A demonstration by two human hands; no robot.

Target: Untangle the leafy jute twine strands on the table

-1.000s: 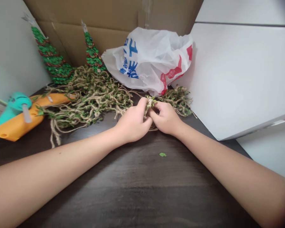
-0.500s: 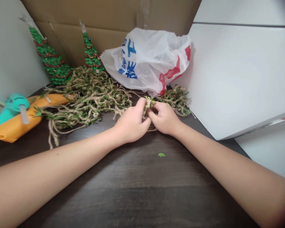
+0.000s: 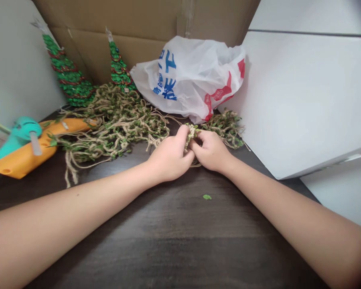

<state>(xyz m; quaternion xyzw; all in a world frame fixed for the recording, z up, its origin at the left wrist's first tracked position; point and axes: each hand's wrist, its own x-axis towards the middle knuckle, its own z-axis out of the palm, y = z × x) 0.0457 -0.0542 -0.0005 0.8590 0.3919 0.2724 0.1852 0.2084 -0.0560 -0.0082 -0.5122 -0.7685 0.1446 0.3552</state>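
Note:
A small bunch of leafy twine [image 3: 191, 132] is pinched between my two hands, near the middle of the view. My left hand [image 3: 172, 155] is closed on it, thumb on top. From the other side my right hand [image 3: 211, 150] is closed on the same bunch, its fingertips touching my left hand. Some cord shows under my hands. A large tangle of leafy twine [image 3: 117, 120] lies behind and to the left of my left hand. A smaller heap of it [image 3: 227, 126] sits behind my right hand.
A white plastic bag [image 3: 189, 76] lies behind the twine. Two green tinsel trees [image 3: 72, 82] stand at the back left. An orange and teal tool [image 3: 27, 156] lies at the left. White boxes [image 3: 307, 100] are on the right. One loose leaf [image 3: 207, 197] rests on the dark table [image 3: 180, 241].
The whole view has shifted slightly, so everything appears a little further right. My hands keep nearly the same grip on the bunch.

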